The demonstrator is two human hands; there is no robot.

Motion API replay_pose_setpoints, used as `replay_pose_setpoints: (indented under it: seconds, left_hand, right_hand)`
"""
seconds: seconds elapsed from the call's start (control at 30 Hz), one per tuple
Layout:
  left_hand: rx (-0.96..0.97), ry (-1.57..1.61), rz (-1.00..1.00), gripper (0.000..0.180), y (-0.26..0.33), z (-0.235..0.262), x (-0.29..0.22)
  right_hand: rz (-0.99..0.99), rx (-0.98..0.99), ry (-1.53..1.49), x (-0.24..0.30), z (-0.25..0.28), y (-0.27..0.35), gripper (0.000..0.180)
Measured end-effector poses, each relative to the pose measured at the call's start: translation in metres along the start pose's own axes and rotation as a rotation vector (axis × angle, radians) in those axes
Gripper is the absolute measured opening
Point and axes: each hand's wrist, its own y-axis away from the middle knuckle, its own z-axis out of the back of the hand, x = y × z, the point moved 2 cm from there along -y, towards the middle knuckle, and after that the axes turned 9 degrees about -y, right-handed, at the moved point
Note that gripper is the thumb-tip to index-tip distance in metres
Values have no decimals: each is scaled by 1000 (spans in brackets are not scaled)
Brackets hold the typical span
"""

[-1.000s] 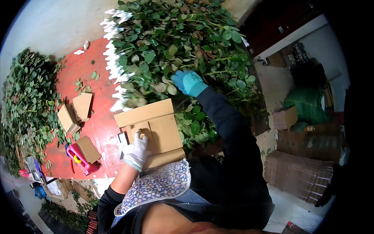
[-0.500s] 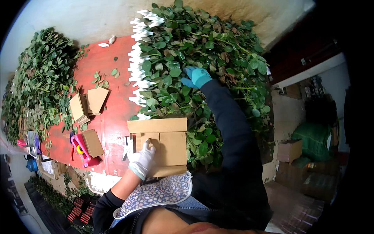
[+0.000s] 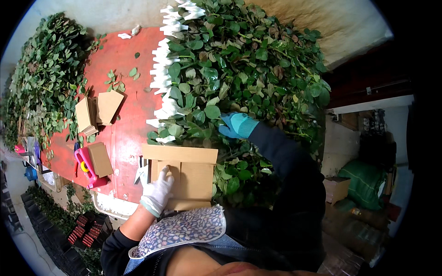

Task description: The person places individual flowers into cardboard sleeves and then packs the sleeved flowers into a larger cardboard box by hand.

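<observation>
My left hand (image 3: 157, 192), in a white glove, holds a folded piece of cardboard (image 3: 198, 179) at its left part, with fingertips on its face. The cardboard lies at the near table edge, before my patterned apron. My right hand (image 3: 235, 125), in a blue glove, reaches into a thick pile of leafy rose stems (image 3: 258, 64). Its fingers are closed around a stem among the leaves; leaves partly hide the fingertips. White net sleeves (image 3: 162, 64) line the left end of the pile, covering the flower heads.
On the red table (image 3: 133, 92) lie brown cardboard pieces (image 3: 99, 110), a pink tool (image 3: 92, 172) and more cardboard beside it. Another leafy pile (image 3: 46, 69) covers the far left. At right stand a cardboard box (image 3: 336, 189) and a green sack (image 3: 363, 184).
My right hand has come nearer to me through the leaves, and a leaf beside it has shifted along. My left hand stays on the cardboard. The whole view has shifted slightly.
</observation>
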Motion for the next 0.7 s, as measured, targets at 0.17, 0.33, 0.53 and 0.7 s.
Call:
replay_pose_setpoints:
  seconds: [0.17,0.33,0.53,0.7]
  left_hand:
    - [-24,-42,10,58,2,-1,-2]
    - [-55,-60,-7,57,7,6,-5]
    - [-7,-36,45,59,5,4,-4]
    - [-43,-71,36,60,4,4,-6]
  right_hand:
    - [-44,-221,128,28,119,-2,45]
    - [-33,-826,349,-10,219,-79,34]
    - [-412,-595,189,-43,258,-146,36]
    - [-401,-545,133,-56,265,-143,39]
